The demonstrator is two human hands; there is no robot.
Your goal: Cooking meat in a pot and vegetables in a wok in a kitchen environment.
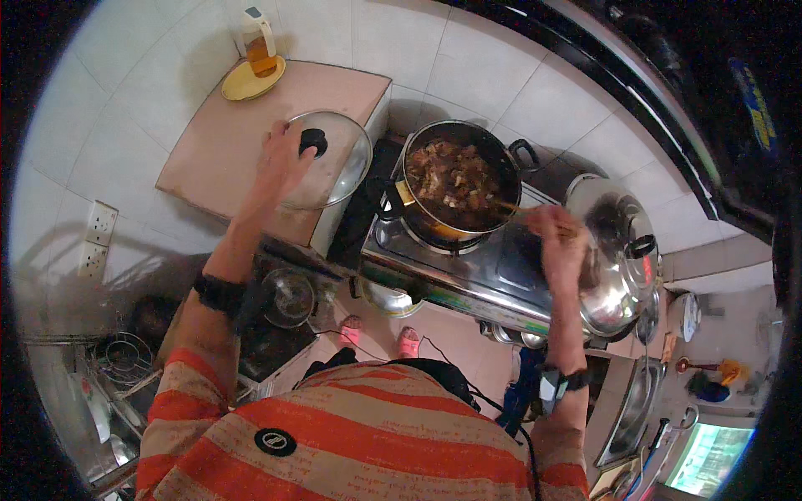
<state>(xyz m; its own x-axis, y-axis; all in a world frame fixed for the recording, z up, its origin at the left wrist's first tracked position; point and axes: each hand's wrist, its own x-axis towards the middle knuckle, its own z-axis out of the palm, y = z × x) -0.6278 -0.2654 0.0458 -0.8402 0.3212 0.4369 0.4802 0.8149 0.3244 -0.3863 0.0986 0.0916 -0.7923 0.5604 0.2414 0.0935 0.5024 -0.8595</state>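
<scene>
My left hand (282, 160) grips the black knob of a clear glass lid (351, 169). The lid is over the right part of a pinkish counter; whether it touches the surface I cannot tell. On the gas stove (463, 269) stands a dark two-handled pot (519, 181) holding chopped browned food (454, 175), which looks like meat pieces. At the pot's right rim, my right hand (561, 241) is closed on a thin wooden utensil (510, 205), likely chopsticks, whose far end reaches into the food. Motion blurs this hand, and the utensil's tip is hidden.
A big domed metal lid (617, 300) with a black handle sits right of the pot. A jug of amber liquid (260, 56) stands on a yellow plate (241, 91) at the counter's back corner. A sink (633, 413) is at lower right. A range hood (626, 81) overhangs the stove.
</scene>
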